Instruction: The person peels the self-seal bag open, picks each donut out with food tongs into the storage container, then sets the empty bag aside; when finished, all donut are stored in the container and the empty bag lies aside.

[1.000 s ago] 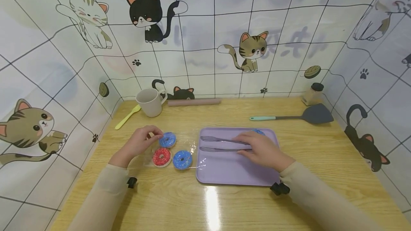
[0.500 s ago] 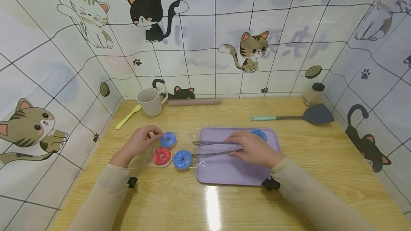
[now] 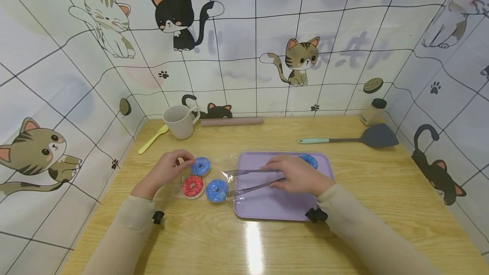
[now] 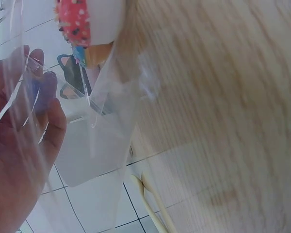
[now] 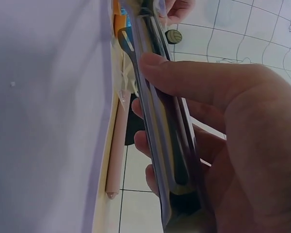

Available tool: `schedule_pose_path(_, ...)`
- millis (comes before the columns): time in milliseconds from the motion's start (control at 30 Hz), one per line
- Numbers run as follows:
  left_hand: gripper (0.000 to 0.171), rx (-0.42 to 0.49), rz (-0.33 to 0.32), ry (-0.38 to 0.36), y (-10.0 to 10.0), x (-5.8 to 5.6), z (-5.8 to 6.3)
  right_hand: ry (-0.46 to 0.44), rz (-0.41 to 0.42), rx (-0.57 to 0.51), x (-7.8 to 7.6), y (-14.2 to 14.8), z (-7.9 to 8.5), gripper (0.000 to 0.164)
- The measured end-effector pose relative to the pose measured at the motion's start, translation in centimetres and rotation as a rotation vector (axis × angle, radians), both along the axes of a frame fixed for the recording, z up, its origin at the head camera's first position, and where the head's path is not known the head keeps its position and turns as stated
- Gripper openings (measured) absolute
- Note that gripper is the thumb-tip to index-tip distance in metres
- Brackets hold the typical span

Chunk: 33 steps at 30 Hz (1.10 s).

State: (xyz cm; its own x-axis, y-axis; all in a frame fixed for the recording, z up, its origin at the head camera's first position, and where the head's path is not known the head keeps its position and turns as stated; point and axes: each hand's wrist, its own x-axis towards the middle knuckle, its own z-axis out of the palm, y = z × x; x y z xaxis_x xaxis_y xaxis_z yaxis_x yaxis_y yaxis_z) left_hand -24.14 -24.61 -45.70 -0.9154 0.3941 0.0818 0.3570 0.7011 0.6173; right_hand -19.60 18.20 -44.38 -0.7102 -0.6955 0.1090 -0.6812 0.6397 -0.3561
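Observation:
My right hand grips metal tongs, thumb on one arm and fingers on the other. The tongs' spread tips point left past the purple tray, the nearer tip right at a blue sprinkled donut. My left hand pinches a clear plastic bag, its fingertips beside a second blue donut. A red donut lies just below that one; these donuts lie in the bag's area. One more blue donut sits in the tray's far right corner, partly hidden by my right hand.
At the back left stand a grey mug and a yellow spoon. A pinkish rod lies along the back wall. To the right are a spatula with a mint handle and a dark-lidded jar.
My right hand has moved left with the tongs, whose tips spread apart and now reach beyond the tray's left edge. My left hand and the donuts stay in place.

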Motion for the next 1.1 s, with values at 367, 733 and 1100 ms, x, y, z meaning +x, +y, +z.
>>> schedule_pose_path(367, 0.008, 0.008, -0.004, 0.002, 0.2, 0.2, 0.2, -0.032, 0.079, 0.0, -0.3, -1.6, -0.1, 0.048)
schedule_pose_path(733, 0.005, 0.01, -0.019, 0.005, -0.3, 0.7, -0.2, -0.047, 0.043, -0.017, 0.6, -2.2, -1.3, 0.045)
schedule_pose_path(1100, 0.009, 0.016, -0.037, 0.022, -0.1, 0.3, -0.2, -0.003, -0.022, -0.055, 1.1, -1.0, -1.4, 0.041)
